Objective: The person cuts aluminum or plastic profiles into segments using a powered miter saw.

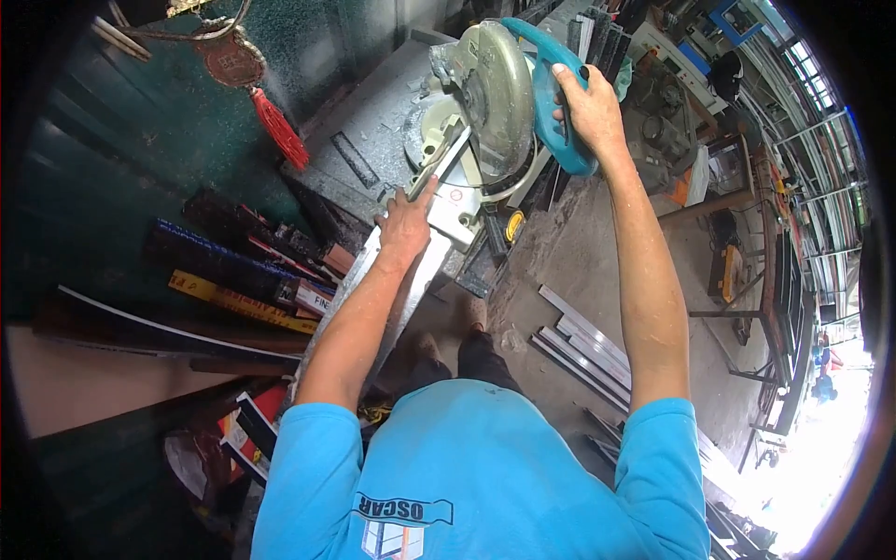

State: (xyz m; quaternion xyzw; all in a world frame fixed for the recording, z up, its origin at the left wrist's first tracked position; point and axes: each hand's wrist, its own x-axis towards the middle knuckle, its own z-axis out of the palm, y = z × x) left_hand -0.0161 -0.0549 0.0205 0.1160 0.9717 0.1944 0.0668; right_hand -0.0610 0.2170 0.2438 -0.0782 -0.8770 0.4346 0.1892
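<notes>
A miter saw (499, 98) with a round blade guard stands on the bench at the upper middle. My right hand (590, 105) is wrapped round its teal handle (551, 140), the thumb on top. Left of the blade guard, my left hand (407, 224) lies on a pale metal profile (448, 154) at the saw's fence, one finger stretched along it. Whether its other fingers grip the profile is hard to see. The white saw base (455, 207) shows just right of my left hand.
Long metal profiles (588, 341) lie on the floor at right of my feet. More strips and a yellow level (233, 301) lean at the left. A red tassel (280, 126) hangs at the upper left. Metal frame racks (765, 317) stand on the right.
</notes>
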